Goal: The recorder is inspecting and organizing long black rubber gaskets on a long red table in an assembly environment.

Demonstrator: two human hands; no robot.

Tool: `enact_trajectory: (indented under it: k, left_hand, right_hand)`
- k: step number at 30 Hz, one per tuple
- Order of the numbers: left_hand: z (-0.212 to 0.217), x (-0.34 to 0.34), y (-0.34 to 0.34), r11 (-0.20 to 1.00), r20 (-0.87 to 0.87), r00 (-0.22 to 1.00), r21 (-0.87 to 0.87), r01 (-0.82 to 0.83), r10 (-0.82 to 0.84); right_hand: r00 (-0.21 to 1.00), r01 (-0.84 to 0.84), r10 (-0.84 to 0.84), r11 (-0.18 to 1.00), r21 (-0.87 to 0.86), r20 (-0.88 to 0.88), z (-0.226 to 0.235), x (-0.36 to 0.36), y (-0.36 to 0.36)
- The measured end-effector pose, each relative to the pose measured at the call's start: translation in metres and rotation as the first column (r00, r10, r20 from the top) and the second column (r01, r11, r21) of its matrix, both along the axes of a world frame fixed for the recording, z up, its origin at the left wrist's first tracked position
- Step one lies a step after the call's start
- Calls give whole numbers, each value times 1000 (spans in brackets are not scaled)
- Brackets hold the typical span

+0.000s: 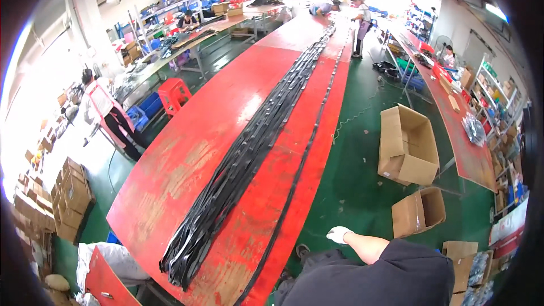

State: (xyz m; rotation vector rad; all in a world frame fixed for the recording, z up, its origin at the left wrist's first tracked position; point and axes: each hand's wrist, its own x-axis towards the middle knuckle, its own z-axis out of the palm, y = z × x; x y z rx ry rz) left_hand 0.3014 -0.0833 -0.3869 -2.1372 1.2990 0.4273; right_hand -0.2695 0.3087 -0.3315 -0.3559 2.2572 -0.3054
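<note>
My right hand, in a white glove, hangs over the green floor beside the table's right edge, touching nothing that I can see. Its fingers look bunched together in the glove, too small to make out whether they are curled. My left hand is out of the picture. Left of me stretches a long red table with worn patches. A thick bundle of long black strips runs down its length, the near ends loose and fanned. Nearer to me, one thin dark line of strip lies alongside the table's right edge.
Two open cardboard boxes, a large box and a smaller box, stand on the floor to the right. Beyond them is another red-topped workbench. Two people work at the far table end. A red stool stands left.
</note>
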Motion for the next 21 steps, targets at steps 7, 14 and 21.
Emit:
enact_trajectory:
  k: [7, 14, 21]
  left_hand:
    - [12, 36, -9, 853, -55, 884, 243, 463, -464]
    - [-17, 86, -24, 670, -52, 689, 189, 718, -723]
    - [-24, 73, -24, 777, -100, 788, 131, 616, -607]
  right_hand:
    - [998, -30, 29, 1000, 6, 62, -17, 25, -25]
    - [998, 7, -5, 999, -35, 62, -15, 44, -49]
    - [1000, 1, -2, 997, -72, -13, -33, 47, -51]
